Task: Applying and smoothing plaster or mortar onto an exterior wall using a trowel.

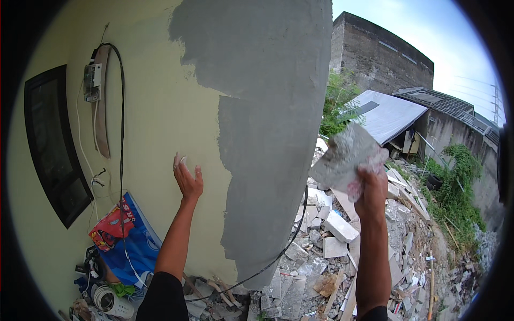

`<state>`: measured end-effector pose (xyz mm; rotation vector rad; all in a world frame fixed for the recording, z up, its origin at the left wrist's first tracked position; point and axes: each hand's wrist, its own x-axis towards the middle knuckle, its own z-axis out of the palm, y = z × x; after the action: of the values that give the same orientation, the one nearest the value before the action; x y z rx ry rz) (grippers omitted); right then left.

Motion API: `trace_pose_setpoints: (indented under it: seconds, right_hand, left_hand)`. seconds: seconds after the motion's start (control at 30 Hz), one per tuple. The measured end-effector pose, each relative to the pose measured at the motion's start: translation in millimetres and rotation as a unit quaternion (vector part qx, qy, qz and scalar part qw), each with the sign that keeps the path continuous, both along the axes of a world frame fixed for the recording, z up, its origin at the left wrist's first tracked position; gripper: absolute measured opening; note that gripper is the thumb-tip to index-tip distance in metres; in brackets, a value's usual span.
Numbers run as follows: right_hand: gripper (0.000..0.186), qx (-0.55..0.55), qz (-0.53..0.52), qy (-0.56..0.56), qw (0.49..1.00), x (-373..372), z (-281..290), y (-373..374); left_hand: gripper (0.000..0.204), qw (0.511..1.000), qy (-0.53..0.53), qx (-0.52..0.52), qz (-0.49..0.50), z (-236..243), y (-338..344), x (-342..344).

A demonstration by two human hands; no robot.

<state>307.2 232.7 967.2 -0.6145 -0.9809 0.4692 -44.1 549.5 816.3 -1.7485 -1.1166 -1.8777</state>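
My right hand, its fingers whitened with plaster, grips a flat grey mortar-smeared plate by its right side. Whether the plate has a handle is hidden. It is raised past the wall's right corner, in front of the rubble outside. My left hand is raised with its fingers apart, holding nothing, in front of the unplastered part of the pale yellow wall. Between the hands, grey plaster covers the wall's right portion, with a ragged left edge. Whether the left hand touches the wall cannot be told.
A black cable loops across the wall's lower corner. Broken blocks and rubble cover the ground at right. At lower left are a blue-and-red sheet and a white bucket. A meter box hangs beside a dark-framed window.
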Motion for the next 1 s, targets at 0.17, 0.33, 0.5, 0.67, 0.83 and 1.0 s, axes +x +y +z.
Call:
trace_pose_setpoints:
  seconds: [0.17, 0.33, 0.5, 0.67, 0.83, 1.0]
  right_hand:
    - [0.021, 0.000, -0.442, -0.386, 0.810, -66, 180, 57]
    - [0.020, 0.016, -0.639, -0.504, 0.581, -132, 239, 162]
    - [0.018, 0.094, -0.663, -0.577, 0.467, -190, 159, 258]
    - [0.017, 0.080, -0.568, -0.625, 0.529, -209, 148, 205]
    - [0.024, 0.035, -0.668, -0.558, 0.491, -111, 275, 154]
    - [0.023, 0.031, -0.611, -0.597, 0.520, -165, 185, 209]
  left_hand:
    - [0.055, 0.999, -0.009, 0.046, -0.023, 18, 41, 2]
    - [0.062, 0.997, -0.011, 0.075, -0.012, 1, 49, 14]
    - [0.066, 0.994, -0.024, 0.106, -0.028, 6, 47, 20]
    - [0.064, 0.995, -0.034, 0.088, -0.012, -2, 51, -1]
    - [0.063, 0.995, -0.040, 0.090, -0.036, 7, 52, 20]
    - [0.064, 0.994, -0.043, 0.098, -0.021, 5, 52, 12]
